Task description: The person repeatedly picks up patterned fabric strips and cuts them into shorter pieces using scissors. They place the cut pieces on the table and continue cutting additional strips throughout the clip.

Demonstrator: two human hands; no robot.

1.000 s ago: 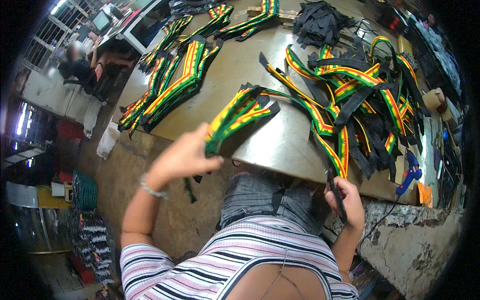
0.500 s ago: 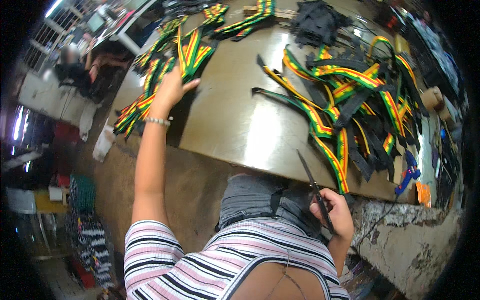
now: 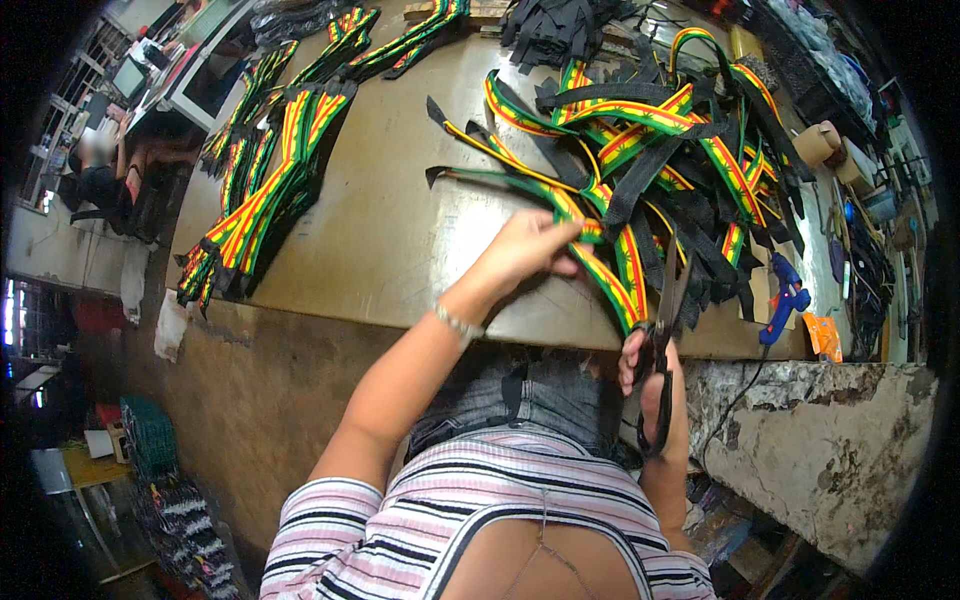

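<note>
The left hand (image 3: 525, 252) pinches a striped strip (image 3: 592, 232) at the near side of a messy pile (image 3: 640, 118). The right hand (image 3: 655, 390) holds black scissors (image 3: 661, 340), blades a bit apart. The pile sits on the right of the shiny table (image 3: 380, 230). Long striped bundles (image 3: 265, 190) lie on the left.
</note>
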